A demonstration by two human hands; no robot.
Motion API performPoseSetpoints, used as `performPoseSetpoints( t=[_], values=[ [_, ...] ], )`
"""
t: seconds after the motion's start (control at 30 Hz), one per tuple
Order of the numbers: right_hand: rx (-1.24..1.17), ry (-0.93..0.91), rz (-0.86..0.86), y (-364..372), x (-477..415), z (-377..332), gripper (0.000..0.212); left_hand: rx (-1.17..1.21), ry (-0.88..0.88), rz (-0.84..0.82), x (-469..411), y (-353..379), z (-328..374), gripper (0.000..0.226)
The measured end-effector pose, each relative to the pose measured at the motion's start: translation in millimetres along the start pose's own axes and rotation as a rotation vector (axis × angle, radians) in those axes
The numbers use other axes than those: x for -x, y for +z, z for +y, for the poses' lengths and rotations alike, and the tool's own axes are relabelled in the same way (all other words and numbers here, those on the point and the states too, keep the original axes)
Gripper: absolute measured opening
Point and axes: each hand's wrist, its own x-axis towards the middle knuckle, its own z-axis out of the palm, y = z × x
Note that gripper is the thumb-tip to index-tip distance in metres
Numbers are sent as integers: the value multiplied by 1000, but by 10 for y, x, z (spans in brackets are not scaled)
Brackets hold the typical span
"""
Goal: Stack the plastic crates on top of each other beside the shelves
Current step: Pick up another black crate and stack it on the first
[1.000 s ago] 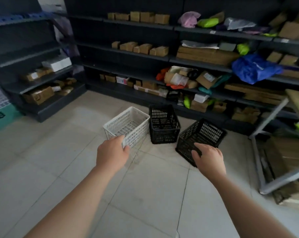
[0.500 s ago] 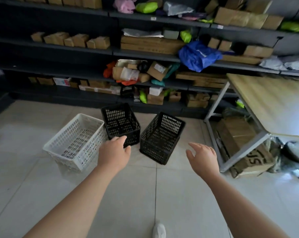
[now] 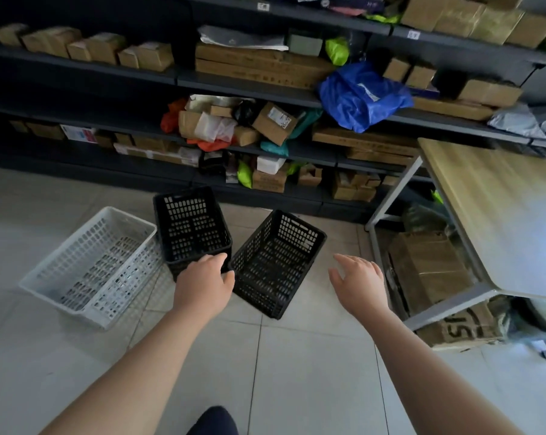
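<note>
**Colour Reference**

A perforated grid pattern is shown on the white crate (image 3: pixel 89 265), the left black crate (image 3: pixel 191 227) and the right black crate (image 3: pixel 276 262). The shelves (image 3: pixel 234 84) are finished dark grey. A blue bag (image 3: pixel 356 95) is noted.

This place is a storeroom for parcels and stock. Beyond the left hand (image 3: pixel 202 284) and the right hand (image 3: pixel 359 284), long dark metal shelves (image 3: pixel 249 86) run along the wall in several levels. They are filled with brown cardboard boxes (image 3: pixel 102 48), flat cartons and soft mailing bags, among them a big blue bag (image 3: pixel 359 95). One carton (image 3: pixel 275 120) carries a printed shipping label, and small tags (image 3: pixel 263 6) sit on the shelf edges far above the hands. To the right of the right hand stands a plain worktable (image 3: pixel 500 215) with a wooden top and grey metal frame. More cardboard (image 3: pixel 428 271) is lying under it. Under the hands the floor (image 3: pixel 297 372) is pale tiles, where plastic crates (image 3: pixel 89 265) stand.
</note>
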Motion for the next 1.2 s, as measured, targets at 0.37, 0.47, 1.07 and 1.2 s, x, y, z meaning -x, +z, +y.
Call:
performPoseSetpoints(
  t=[0.37, 0.47, 1.07, 1.2],
  values=[
    [-17, -13, -80, 123, -1648, -272, 39, -11, -6, -66, -1532, 42, 220, 50],
    [-32, -6, -99, 149, -2018, -366, 41, -18, -17, -95, -1895, 23, 212, 51],
    [34, -250, -324, 616, -4158, -123, 37, 74, -328, -63, -3214, 657, 545, 49],
    [37, -367, -413, 855, -4682, 166, 36, 117, -495, -31, -3366, 1004, 845, 48]
  ],
)
